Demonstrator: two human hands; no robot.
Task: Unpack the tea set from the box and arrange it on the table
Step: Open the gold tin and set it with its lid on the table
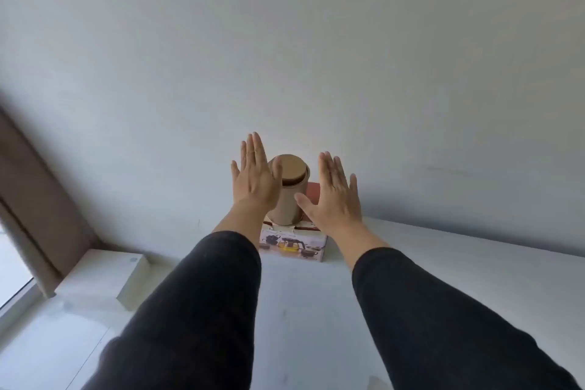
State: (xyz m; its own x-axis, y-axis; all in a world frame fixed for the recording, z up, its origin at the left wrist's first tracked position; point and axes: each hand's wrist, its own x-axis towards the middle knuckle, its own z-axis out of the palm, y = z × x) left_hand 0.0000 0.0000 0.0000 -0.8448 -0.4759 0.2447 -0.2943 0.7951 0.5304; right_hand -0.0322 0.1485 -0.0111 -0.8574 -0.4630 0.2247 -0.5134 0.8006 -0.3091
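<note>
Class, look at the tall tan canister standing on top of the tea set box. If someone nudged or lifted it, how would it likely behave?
The canister is tall and narrow and stands on the box, so a sideways nudge could probably tip it. Being round, it might then roll. Its smooth sides may slip, so gripping it from both sides seems wise.

Soft, even daylight, fairly bright but flat; source looks to be the window (14,275) at the lower left edge, where the pane is blown out to white; wall (316,41) grades from pale grey-blue to a slightly warmer tone toward upper right; faint soft shadow on it right of the box (292,244), low contrast, no hard edges; no glare on the table (474,279); wide-angle bend tilts the curtain (34,199) and stretches the dark sleeves (196,310) at the bottom corners; whole pic a bit soft w/ compression smear; box print unreadable; both hands slightly blurred
</note>
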